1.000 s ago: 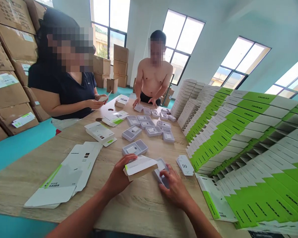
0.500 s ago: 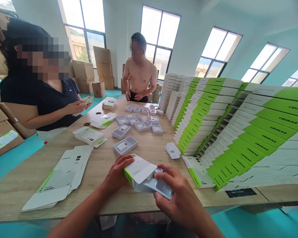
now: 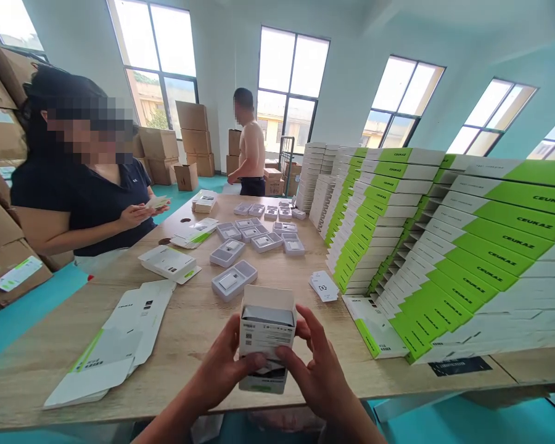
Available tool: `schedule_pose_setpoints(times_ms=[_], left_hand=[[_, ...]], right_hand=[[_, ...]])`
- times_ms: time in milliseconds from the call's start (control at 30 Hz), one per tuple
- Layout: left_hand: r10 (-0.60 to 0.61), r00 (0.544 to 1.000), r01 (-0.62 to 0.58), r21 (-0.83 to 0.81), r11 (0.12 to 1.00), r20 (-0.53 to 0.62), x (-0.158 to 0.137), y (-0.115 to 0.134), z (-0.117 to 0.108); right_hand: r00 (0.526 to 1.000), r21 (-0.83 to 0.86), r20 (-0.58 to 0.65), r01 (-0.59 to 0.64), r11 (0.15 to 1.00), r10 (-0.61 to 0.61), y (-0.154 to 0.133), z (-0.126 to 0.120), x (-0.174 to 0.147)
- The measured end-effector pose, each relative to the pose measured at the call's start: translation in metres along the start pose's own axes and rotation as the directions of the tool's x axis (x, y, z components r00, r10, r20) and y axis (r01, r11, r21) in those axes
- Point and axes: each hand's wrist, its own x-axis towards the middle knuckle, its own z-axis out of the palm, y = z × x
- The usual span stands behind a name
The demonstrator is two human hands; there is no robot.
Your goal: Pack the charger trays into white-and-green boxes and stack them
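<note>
Between my hands stands a white and green cardboard box (image 3: 267, 338), upright with its top flap raised. The edge of a grey plastic tray (image 3: 267, 315) shows inside its open top. My left hand (image 3: 224, 364) grips the box from the left, thumb across the printed side. On the right side, my right hand (image 3: 315, 364) holds it too, thumb on the same face and index finger near the top edge. Just beyond lies a plastic tray with a small white item (image 3: 234, 280). A small pile of white cards (image 3: 324, 286) lies to the right.
Tall stacks of packed boxes (image 3: 444, 265) line the right side. Flattened cartons (image 3: 115, 336) lie on the left of the table (image 3: 189, 345). Several more filled trays (image 3: 259, 234) sit farther back. A co-worker (image 3: 87, 197) stands at the left holding papers; another person (image 3: 250, 151) stands behind.
The box has turned from lying tilted to upright, and the tray has slid inside it. My right hand has moved from the tray to the box's side. The person behind has turned sideways.
</note>
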Motion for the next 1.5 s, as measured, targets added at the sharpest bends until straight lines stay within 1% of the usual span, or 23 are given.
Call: schedule_pose_setpoints(times_ms=[67, 100, 133, 233, 300, 367, 433, 500, 567, 633, 667, 700, 767, 833, 867, 967, 1000, 1067, 1167, 1233, 1367, 1433, 1500], left_hand=[[0.107, 0.975, -0.093, 0.081, 0.992, -0.193, -0.015, -0.007, 0.004], [0.191, 0.952, -0.154, 0.165, 0.974, -0.238, -0.022, -0.012, 0.004], [0.282, 0.93, -0.22, 0.259, 0.94, -0.236, -0.029, -0.016, 0.002], [0.467, 0.882, -0.38, 0.5, 0.778, -0.057, -0.043, -0.018, -0.004], [0.472, 0.878, -0.431, 0.56, 0.708, 0.079, -0.046, -0.008, -0.009], [0.414, 0.895, -0.429, 0.578, 0.694, 0.168, -0.045, 0.006, -0.011], [0.376, 0.905, -0.415, 0.608, 0.677, 0.199, -0.044, 0.018, -0.011], [0.403, 0.894, -0.426, 0.65, 0.629, 0.196, -0.044, 0.023, -0.009], [0.495, 0.85, -0.482, 0.649, 0.589, 0.181, -0.044, 0.023, -0.007], [0.573, 0.803, -0.538, 0.609, 0.582, 0.162, -0.046, 0.024, -0.006], [0.579, 0.798, -0.549, 0.599, 0.583, 0.167, -0.047, 0.025, -0.005], [0.562, 0.807, -0.541, 0.604, 0.586, 0.178, -0.048, 0.028, -0.004], [0.468, 0.866, -0.459, 0.652, 0.603, 0.178, -0.05, 0.037, 0.0], [0.345, 0.934, -0.309, 0.699, 0.645, 0.095, -0.052, 0.045, 0.005], [0.286, 0.958, -0.216, 0.701, 0.68, 0.018, -0.053, 0.048, 0.009], [0.163, 0.966, 0.0, 0.632, 0.775, -0.2, -0.053, 0.05, 0.019], [0.145, 0.958, 0.032, 0.597, 0.801, -0.247, -0.052, 0.048, 0.022], [0.15, 0.947, 0.031, 0.548, 0.836, -0.283, -0.051, 0.046, 0.025], [0.189, 0.952, -0.036, 0.527, 0.849, -0.24, -0.051, 0.047, 0.026], [0.21, 0.959, -0.078, 0.536, 0.841, -0.19, -0.051, 0.05, 0.024], [0.297, 0.952, -0.196, 0.607, 0.77, -0.069, -0.052, 0.05, 0.012], [0.389, 0.92, -0.322, 0.647, 0.691, 0.043, -0.051, 0.042, 0.003], [0.485, 0.859, -0.456, 0.672, 0.584, 0.161, -0.05, 0.029, -0.006]], right_hand=[[0.999, -0.01, -0.038, 0.009, 1.0, -0.009, 0.013, -0.002, -0.016], [0.998, -0.036, -0.054, 0.03, 0.999, -0.032, 0.018, -0.003, -0.023], [0.996, -0.075, -0.059, 0.063, 0.995, -0.068, 0.021, -0.004, -0.029], [0.971, -0.155, 0.01, 0.237, 0.959, -0.238, 0.02, -0.009, -0.035], [0.932, -0.137, 0.081, 0.361, 0.922, -0.353, 0.016, -0.014, -0.029], [0.892, -0.122, 0.126, 0.447, 0.886, -0.433, 0.012, -0.018, -0.02], [0.877, -0.152, 0.148, 0.477, 0.866, -0.457, 0.009, -0.024, -0.013], [0.865, -0.15, 0.156, 0.497, 0.855, -0.476, 0.005, -0.029, -0.009], [0.833, -0.098, 0.142, 0.549, 0.83, -0.535, 0.0, -0.033, -0.007], [0.797, -0.085, 0.181, 0.597, 0.798, -0.577, -0.009, -0.036, -0.005], [0.798, -0.099, 0.211, 0.592, 0.8, -0.565, -0.015, -0.037, -0.004], [0.819, -0.12, 0.24, 0.557, 0.822, -0.521, -0.021, -0.038, -0.003], [0.89, -0.141, 0.27, 0.413, 0.9, -0.367, -0.035, -0.038, -0.001], [0.94, -0.119, 0.261, 0.256, 0.959, -0.219, -0.046, -0.036, 0.001], [0.954, -0.107, 0.247, 0.201, 0.974, -0.17, -0.05, -0.033, 0.001], [0.984, -0.056, 0.143, 0.111, 0.992, -0.102, -0.054, -0.026, 0.002], [0.991, -0.037, 0.106, 0.09, 0.995, -0.086, -0.054, -0.024, 0.002], [0.995, -0.014, 0.076, 0.062, 0.998, -0.061, -0.053, -0.021, 0.001], [0.991, -0.025, 0.1, 0.091, 0.996, -0.089, -0.05, -0.021, -0.001], [0.981, -0.048, 0.128, 0.155, 0.987, -0.148, -0.046, -0.025, -0.002], [0.934, -0.067, 0.197, 0.318, 0.946, -0.3, -0.035, -0.036, -0.001], [0.901, -0.072, 0.234, 0.392, 0.917, -0.366, -0.029, -0.04, 0.001], [0.876, -0.089, 0.26, 0.441, 0.893, -0.406, -0.024, -0.04, 0.001]])
